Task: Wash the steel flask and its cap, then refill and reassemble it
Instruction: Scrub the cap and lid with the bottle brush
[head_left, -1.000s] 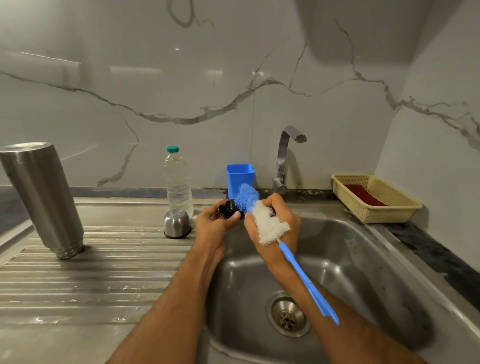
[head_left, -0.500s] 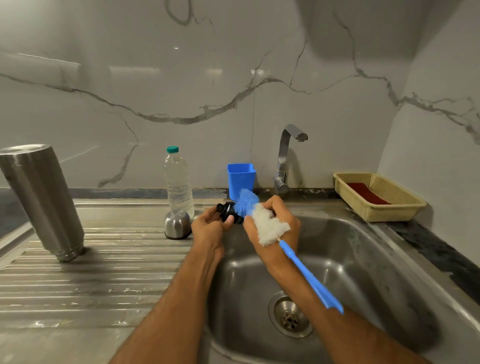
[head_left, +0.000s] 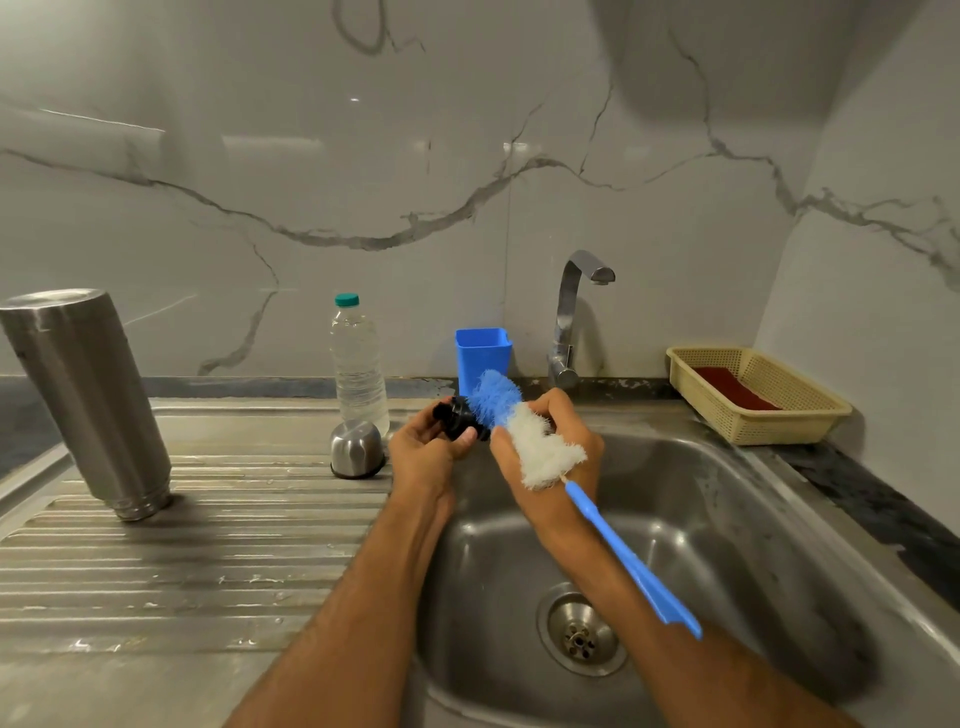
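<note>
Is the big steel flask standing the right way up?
No. The steel flask stands upside down on the draining board: flat base on top, narrower stepped mouth end resting on the ridges.

Flask inverted on drainboard, far left. Bottle stands behind cup — both at drainboard's back right. Sink right of drainboard; drain in its floor. Holder and tap behind sink. Basket on counter, right of tap — pad inside. Hands over sink's back left corner: left hand holds stopper, right hand holds brush.
</note>
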